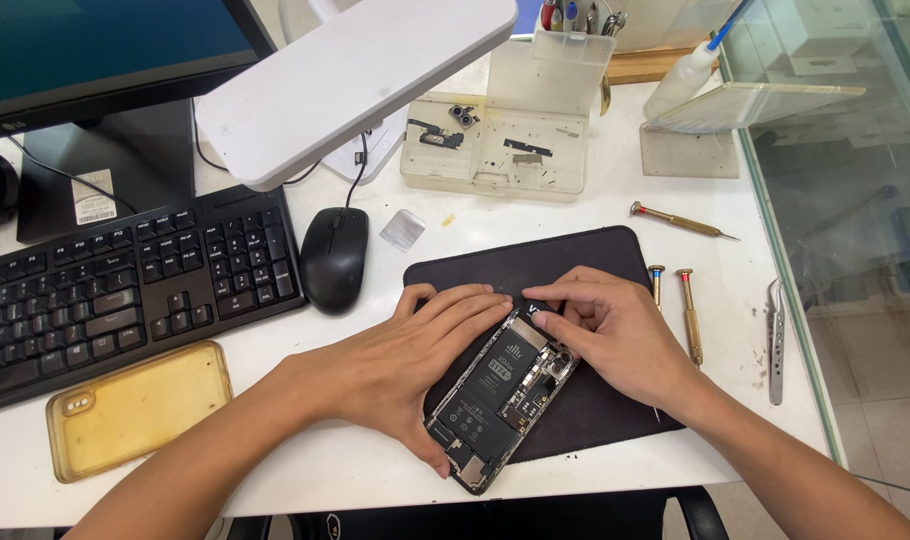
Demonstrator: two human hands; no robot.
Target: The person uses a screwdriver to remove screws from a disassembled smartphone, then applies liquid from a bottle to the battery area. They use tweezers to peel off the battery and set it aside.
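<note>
Left hand (410, 365): loosely open, fingers stretched flat and together over the upper left edge of the opened phone (500, 400), thumb hooked along the phone's lower left side near its bottom corner. It steadies the phone, palm down.

Right hand (610, 330): fingers curled inward, fingertips pinched at the phone's top end. Whether a small part or tool sits between them cannot be made out.

Phone lies lower centre of frame, tilted diagonally, back open, black battery and circuit parts showing. It rests on the black mat (585, 260), its lower end jutting past the mat's edge onto the white desk (325, 470).

Hidden: phone's upper left edge under the left fingers; its top end under the right fingertips. Both forearms cut off at the bottom edge.

Pose: forearms enter from lower left and lower right, converging on the phone; wrists low over the desk.

Around: yellowed clear phone case (135, 408) lower left; black keyboard (125, 285) left; black mouse (333, 258); screwdrivers (687, 315) right of the mat; tweezers (775, 340) far right; clear parts tray (495, 150) upper centre.
</note>
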